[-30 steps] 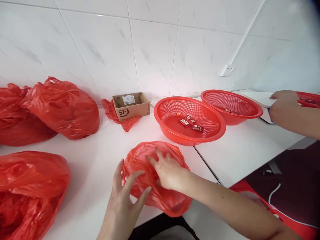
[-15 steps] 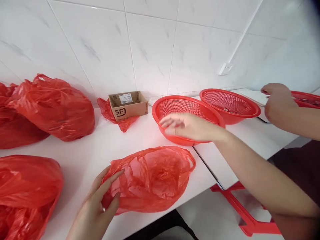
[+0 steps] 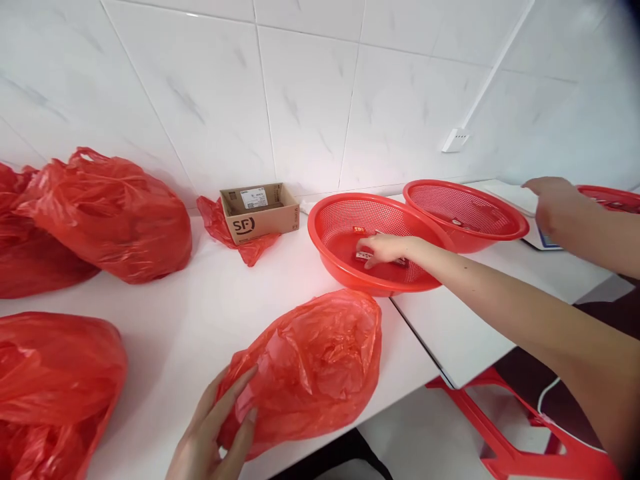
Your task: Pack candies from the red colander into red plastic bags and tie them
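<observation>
Bordering tiles (image 3: 310, 100), table (image 3: 165, 360); left hand (image 3: 210, 427) spread on bag (image 3: 320, 367), right hand (image 3: 386, 249) curled, hold unclear.

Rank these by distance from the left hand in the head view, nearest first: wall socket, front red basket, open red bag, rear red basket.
From the left hand:
1. Open red bag, right at the hand.
2. Front red basket, beyond the bag, to the right.
3. Rear red basket, farther right, behind the front one.
4. Wall socket, higher up, beyond both baskets.
</observation>
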